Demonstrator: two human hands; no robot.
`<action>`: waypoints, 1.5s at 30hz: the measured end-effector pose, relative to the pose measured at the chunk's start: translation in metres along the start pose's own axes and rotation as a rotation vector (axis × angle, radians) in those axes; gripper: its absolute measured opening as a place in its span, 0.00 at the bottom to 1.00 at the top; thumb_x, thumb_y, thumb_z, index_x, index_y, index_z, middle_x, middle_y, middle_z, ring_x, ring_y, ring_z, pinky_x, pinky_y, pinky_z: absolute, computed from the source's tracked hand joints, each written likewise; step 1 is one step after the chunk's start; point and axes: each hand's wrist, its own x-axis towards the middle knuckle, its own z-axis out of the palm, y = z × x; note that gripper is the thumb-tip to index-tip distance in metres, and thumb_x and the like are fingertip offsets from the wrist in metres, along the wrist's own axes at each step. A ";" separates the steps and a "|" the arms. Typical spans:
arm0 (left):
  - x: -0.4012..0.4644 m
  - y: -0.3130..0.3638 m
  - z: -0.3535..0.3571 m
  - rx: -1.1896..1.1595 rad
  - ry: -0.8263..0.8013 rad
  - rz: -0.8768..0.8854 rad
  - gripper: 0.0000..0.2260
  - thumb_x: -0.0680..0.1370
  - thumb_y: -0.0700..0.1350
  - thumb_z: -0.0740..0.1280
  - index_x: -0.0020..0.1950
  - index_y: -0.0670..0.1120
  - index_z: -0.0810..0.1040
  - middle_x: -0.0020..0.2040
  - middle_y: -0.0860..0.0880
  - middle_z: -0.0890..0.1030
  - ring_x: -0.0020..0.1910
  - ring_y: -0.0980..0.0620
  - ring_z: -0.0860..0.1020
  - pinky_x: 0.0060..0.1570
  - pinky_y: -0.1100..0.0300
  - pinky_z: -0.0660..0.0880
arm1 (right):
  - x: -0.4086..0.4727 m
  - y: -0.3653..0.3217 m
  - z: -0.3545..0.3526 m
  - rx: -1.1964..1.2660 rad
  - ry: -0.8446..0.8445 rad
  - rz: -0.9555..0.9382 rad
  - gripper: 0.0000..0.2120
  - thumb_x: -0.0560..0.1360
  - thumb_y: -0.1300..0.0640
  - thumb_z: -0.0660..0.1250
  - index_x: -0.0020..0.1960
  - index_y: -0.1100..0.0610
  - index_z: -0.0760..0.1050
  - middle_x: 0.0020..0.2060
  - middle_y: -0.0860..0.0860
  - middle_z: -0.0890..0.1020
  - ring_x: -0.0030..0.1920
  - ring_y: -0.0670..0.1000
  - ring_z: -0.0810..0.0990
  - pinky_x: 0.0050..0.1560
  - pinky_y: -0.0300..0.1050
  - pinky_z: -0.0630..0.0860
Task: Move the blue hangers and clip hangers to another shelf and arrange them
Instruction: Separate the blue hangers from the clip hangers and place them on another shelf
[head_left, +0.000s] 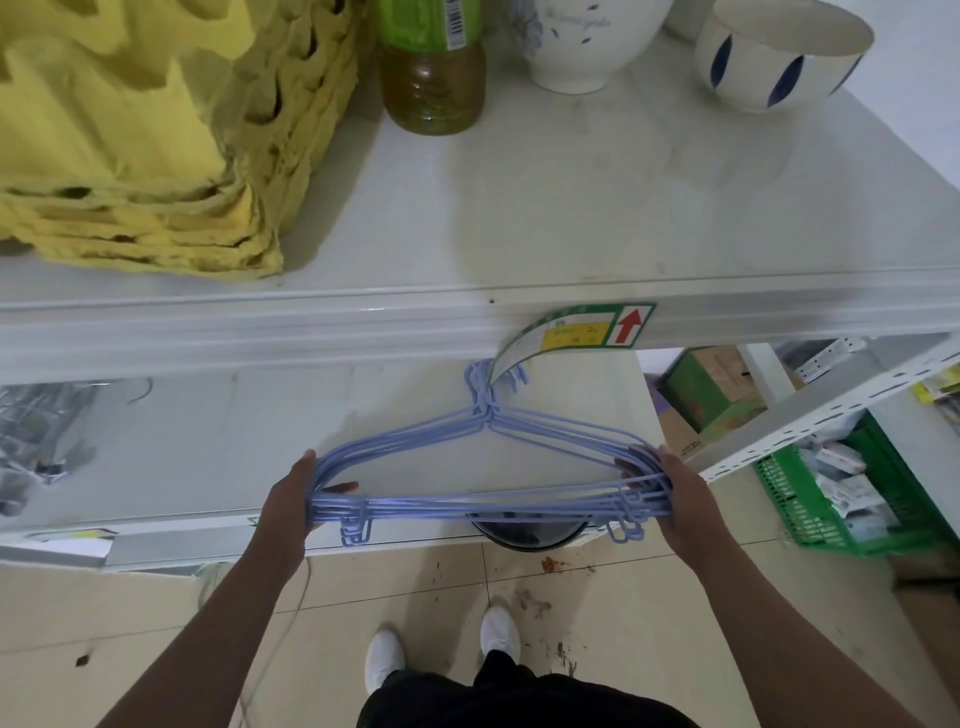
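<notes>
Both hands hold a bundle of blue hangers (483, 467) flat over the lower shelf (208, 441), hooks pointing away under the front edge of the upper shelf (519, 208). The left hand (291, 499) has its grip curled round the bundle's left end, and the right hand (675, 499) curls round the right end, fingers wrapped over the wires. On the upper shelf stands a stack of yellow egg trays (145, 156), beside it a plastic bottle (431, 67) holding yellowish liquid, with a green label and a barcode whose text cannot be read. To the right sit a white bowl (576, 47) with faint script and a white bowl with blue petal marks (779, 57); their insides are not visible enough to tell any contents. A green-edged price tag (576, 338) with a yellow field and a red arrow hangs from the shelf edge; its writing is too small to read. Lower right, a green crate (789, 499) holds small packets, and a green cardboard box (711, 389) stands behind it. A dark round bin (524, 535) shows beneath the hangers.
</notes>
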 end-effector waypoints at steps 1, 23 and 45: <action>-0.002 -0.001 -0.001 -0.022 -0.005 0.003 0.14 0.82 0.54 0.58 0.58 0.48 0.77 0.45 0.45 0.85 0.41 0.48 0.86 0.50 0.53 0.77 | -0.001 0.000 0.000 -0.006 -0.005 -0.011 0.22 0.83 0.50 0.55 0.68 0.62 0.75 0.60 0.59 0.82 0.61 0.56 0.81 0.59 0.51 0.80; -0.015 0.002 0.026 -0.008 0.229 0.192 0.19 0.81 0.55 0.55 0.45 0.48 0.83 0.43 0.42 0.84 0.43 0.46 0.82 0.38 0.57 0.73 | 0.003 -0.008 0.010 0.096 0.148 -0.053 0.16 0.83 0.53 0.57 0.56 0.60 0.81 0.47 0.55 0.87 0.48 0.54 0.86 0.49 0.46 0.84; -0.008 0.013 0.027 -0.184 0.205 0.201 0.15 0.79 0.50 0.58 0.46 0.49 0.85 0.45 0.47 0.85 0.36 0.47 0.82 0.39 0.55 0.78 | 0.000 -0.023 0.026 -0.032 0.141 -0.129 0.15 0.81 0.56 0.59 0.47 0.66 0.78 0.44 0.59 0.84 0.49 0.59 0.82 0.58 0.53 0.80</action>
